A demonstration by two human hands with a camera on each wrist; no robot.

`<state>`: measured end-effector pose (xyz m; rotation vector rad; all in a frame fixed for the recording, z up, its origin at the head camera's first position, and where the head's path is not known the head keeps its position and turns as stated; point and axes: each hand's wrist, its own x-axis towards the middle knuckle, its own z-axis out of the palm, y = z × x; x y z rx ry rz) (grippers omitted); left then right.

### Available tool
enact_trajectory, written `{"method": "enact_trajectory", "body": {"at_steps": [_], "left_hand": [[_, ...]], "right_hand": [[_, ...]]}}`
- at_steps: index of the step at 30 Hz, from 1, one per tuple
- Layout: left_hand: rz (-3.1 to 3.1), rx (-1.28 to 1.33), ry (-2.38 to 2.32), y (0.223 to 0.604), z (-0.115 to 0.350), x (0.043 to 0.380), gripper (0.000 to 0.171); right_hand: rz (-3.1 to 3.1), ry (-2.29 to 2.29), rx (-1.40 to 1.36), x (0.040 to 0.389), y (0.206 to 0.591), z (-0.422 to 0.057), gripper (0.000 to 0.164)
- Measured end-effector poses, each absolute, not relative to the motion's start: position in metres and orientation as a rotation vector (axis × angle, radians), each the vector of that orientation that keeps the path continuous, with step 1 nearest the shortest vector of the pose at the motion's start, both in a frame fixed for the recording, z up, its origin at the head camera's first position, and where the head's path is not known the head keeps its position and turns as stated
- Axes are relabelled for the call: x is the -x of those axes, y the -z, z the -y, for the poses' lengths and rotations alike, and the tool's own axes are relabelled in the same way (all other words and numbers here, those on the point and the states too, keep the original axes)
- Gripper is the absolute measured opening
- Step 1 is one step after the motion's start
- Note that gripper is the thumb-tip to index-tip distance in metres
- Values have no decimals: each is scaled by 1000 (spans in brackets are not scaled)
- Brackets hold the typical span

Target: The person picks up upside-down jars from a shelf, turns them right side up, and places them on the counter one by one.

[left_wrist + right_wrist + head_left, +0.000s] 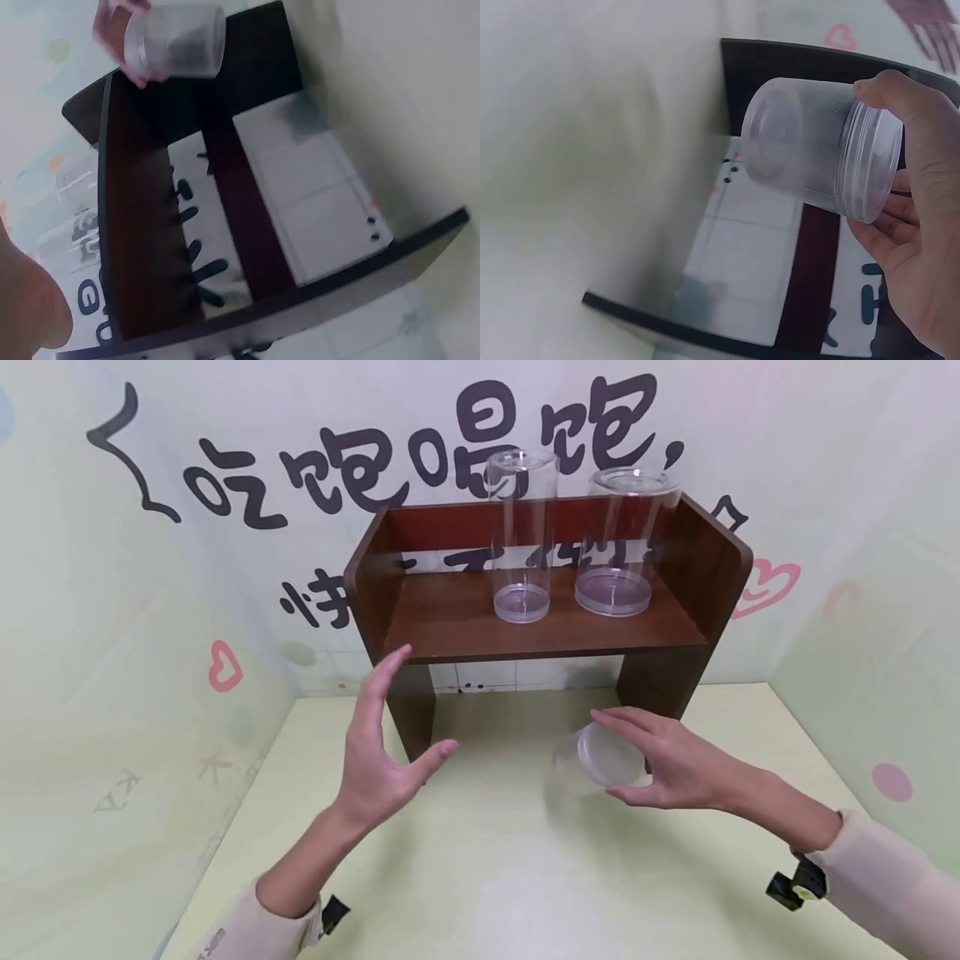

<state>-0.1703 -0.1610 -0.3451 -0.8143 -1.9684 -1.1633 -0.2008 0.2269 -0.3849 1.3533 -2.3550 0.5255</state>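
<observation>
Right hand (678,768) grips a translucent jar (611,756) at its lidded end, thumb on one side, fingers on the other. Jar tilted well over, in front of the lower opening of a dark brown shelf unit (442,618), towards the right side panel. Left hand (378,760) spread wide, thumb well apart from fingers, holding nothing, near the unit's left panel.

Hard to make out: far end of the held jar blurs into the pale background in the head view; cannot tell whether it touches the surface (480,877). Contents unclear; a dark patch shows through its wall in the left wrist view. Same view cuts the left hand to a blurred bulge at the edge, fingers out of frame; right wrist view catches only smeared fingers at the top corner. Right hand and jar partly cover the right panel's foot. Sleeves (877,877) run off the frame.

Upper shelf: tall narrow clear jar (522,539) and wider clear jar (618,539), both upright, apart, lettering visible through them.

Surface pale yellow-green, softly shadowed below the arms. Pale printed walls (150,610) on three sides; black characters on the back one, the lower row partly hidden by the unit. Pink hearts either side.
</observation>
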Motion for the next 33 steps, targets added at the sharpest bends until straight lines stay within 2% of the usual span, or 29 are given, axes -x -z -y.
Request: {"method": "enact_trajectory", "body": {"at_steps": [6,15,23,33], "left_hand": [[1883,830,905,311,173,185,99],[1990,710,566,266,194,211,103],[2124,657,506,250,201,231,104],[2257,576,465,242,204,244,105]], "right_hand": [[2425,-435,-1350,199,394,-236,91],[2511,-353,-1332,197,408,-251,86],[2548,-303,-1327,196,421,-263,80],[2638,-256,-1261,188,431,-283,83]]}}
